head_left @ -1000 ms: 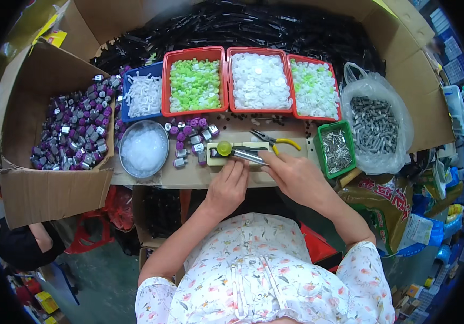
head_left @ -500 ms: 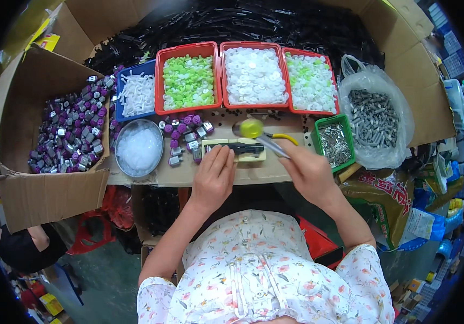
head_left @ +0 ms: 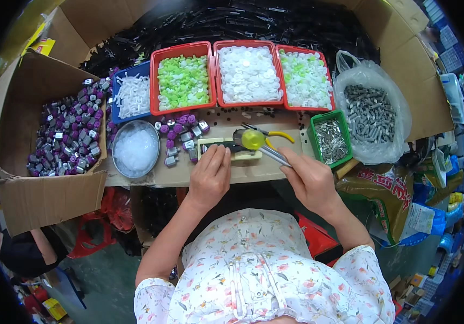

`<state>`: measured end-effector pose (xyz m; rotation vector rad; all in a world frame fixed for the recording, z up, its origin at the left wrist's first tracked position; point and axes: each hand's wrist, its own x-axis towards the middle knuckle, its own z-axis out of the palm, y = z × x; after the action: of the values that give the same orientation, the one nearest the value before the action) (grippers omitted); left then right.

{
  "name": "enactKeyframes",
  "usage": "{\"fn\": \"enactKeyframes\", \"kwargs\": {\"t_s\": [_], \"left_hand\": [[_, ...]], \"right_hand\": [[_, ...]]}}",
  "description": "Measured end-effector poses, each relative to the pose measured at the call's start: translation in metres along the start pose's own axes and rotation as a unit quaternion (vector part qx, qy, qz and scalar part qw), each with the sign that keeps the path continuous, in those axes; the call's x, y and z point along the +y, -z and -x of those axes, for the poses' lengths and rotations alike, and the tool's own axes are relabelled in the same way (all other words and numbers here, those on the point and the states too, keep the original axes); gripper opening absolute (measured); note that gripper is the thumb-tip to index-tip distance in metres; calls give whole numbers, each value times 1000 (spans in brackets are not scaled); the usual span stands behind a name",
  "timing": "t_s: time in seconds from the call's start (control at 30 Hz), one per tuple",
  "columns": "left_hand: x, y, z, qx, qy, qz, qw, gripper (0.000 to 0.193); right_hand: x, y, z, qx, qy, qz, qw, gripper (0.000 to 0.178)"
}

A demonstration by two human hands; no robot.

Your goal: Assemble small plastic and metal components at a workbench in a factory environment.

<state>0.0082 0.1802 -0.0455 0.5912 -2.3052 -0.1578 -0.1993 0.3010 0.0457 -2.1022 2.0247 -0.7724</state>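
Observation:
A cream-coloured fixture block (head_left: pixel 248 155) lies near the front edge of the work surface, with a long black plastic part (head_left: pixel 220 146) lying in it. The fingers of my left hand (head_left: pixel 210 175), close together, press and hold the left end of that part. My right hand (head_left: pixel 314 181) is wrapped round the metal handle of a hammer (head_left: pixel 253 139) with a yellow, translucent-looking head. The head is over the right side of the fixture and hides part of it; whether it touches the black part I cannot tell. Yellow-handled pliers (head_left: pixel 280 135) lie just behind the hammer.
Purple-and-grey pieces fill a cardboard box (head_left: pixel 53 197) at left; several lie loose near a metal bowl (head_left: pixel 156 156) of clear-white bits. Behind stand a blue tray (head_left: pixel 114 110) and red trays (head_left: pixel 221 101). A green tray (head_left: pixel 345 157) of metal pins and a plastic bag (head_left: pixel 399 116) of grey pieces stand right.
The hammer head has come down toward the fixture, and my right hand has dropped slightly. More of the pliers shows. My left hand stays on the black part; the whole view has shifted a little.

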Motion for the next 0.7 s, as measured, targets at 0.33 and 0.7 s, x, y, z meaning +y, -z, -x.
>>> {"fn": "enactKeyframes", "kwargs": {"t_s": [0.33, 0.7], "left_hand": [[1, 4, -3, -12, -6, -6, 1000, 28], [0, 4, -5, -17, -18, -37, 999, 28]], "right_hand": [[0, 1, 15, 30, -4, -28, 999, 37], [17, 6, 26, 133, -24, -55, 989, 31]]}}
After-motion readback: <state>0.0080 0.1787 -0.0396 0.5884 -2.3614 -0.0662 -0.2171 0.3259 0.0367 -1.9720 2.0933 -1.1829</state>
